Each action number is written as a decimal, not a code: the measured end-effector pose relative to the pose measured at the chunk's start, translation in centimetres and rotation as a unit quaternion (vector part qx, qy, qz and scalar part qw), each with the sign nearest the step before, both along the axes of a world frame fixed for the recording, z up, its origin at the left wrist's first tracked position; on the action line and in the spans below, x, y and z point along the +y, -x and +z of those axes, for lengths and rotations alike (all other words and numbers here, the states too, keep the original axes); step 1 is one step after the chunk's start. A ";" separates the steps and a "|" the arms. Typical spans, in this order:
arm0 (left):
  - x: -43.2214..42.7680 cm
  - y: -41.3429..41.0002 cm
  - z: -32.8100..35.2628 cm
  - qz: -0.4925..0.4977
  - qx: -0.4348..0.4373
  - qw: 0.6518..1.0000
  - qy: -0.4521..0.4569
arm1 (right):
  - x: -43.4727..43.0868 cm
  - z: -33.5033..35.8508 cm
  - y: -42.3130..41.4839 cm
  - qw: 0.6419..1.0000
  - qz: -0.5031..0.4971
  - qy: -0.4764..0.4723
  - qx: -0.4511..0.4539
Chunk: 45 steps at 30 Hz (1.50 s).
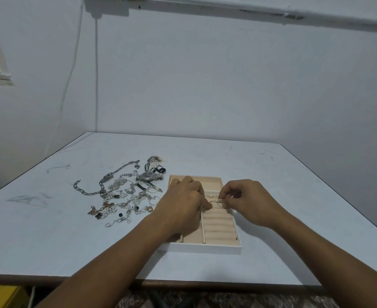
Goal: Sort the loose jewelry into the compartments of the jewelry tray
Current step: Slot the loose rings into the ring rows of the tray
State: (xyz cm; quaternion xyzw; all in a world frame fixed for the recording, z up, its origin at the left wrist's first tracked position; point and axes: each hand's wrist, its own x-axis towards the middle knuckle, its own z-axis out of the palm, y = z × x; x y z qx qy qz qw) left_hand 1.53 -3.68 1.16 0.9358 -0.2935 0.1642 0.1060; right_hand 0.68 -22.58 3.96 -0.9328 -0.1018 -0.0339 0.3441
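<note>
Two bare arms come in from the bottom edge, closest to us, and reach forward over the table (272, 174). They lean in toward each other, so the hands almost meet.

The fingertips (208, 205) of the left hand (183, 203) are curled in and pinch one side of some thin gold hoops (214, 198). The fingers (222, 199) of the right hand (247, 201) are bunched tight with the thumb and pinch the other side. The hoops are too small to tell if they are one piece or two. Both hands have their backs up and their knuckles bent. Both wrists are low, just above the tray.

The hoops are held over the tray (205, 248), above the far end of its soft rolls (219, 225). The rolls fill the right side of the tray. The left hand covers much of the tray's left side, so what lies under it is hidden. The tray is white outside and tan inside, and it sits flat on the table.

Just to the left of the tray is a pile of loose jewelry (125, 201). A silver watch (148, 176) lies at the back of the pile, near the tray's far corner. A thick silver chain (89, 191) curls out on the far left side. Small pearls and tiny shiny bits are mixed in.

Behind the table is a pale wall with a thin cord (96, 74) hanging down it.
</note>
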 end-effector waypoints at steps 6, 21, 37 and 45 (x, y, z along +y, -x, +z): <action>1.1 -0.2 0.1 0.013 0.004 0.998 0.063 | 0.4 -0.7 0.0 1.000 0.000 0.017 -0.009; 2.7 0.1 0.1 0.034 0.022 0.995 0.087 | 1.4 -1.3 0.6 0.991 0.021 0.117 -0.064; 2.2 -0.1 0.3 0.030 0.022 0.996 0.083 | 1.5 -1.7 0.3 0.978 0.048 0.187 -0.084; 1.3 -0.4 1.0 0.026 0.036 0.995 0.087 | 0.1 -1.1 -0.3 0.993 0.029 0.100 -0.060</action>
